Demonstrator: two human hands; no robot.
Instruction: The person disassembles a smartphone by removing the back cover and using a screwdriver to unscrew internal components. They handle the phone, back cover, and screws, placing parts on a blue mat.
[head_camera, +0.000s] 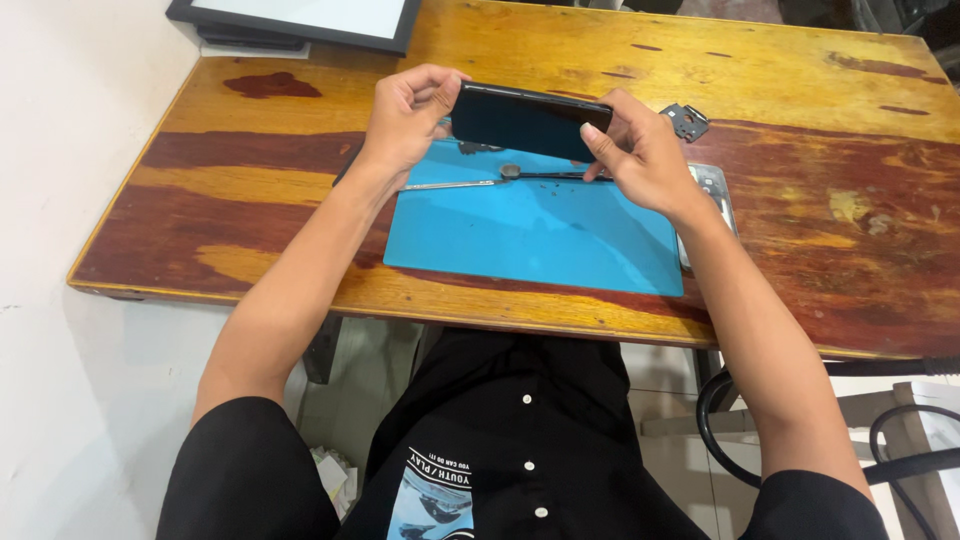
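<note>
A black smartphone (520, 120) is held up above a blue work mat (540, 235), screen side toward me and tilted. My left hand (408, 115) grips its left end with fingers curled over the top edge. My right hand (645, 150) grips its right end, thumb pressed on the lower right edge. Under the phone, a pair of metal tweezers (455, 185) and a thin dark tool (560, 176) lie on the mat beside a small round metal piece (510, 171).
The mat lies on a wooden table (800, 220). A small metal bracket (688, 121) sits behind my right hand, and a phone back cover (715, 190) lies at the mat's right edge. A black-framed panel (300, 22) rests at the far left. Cables (720, 440) hang below the table.
</note>
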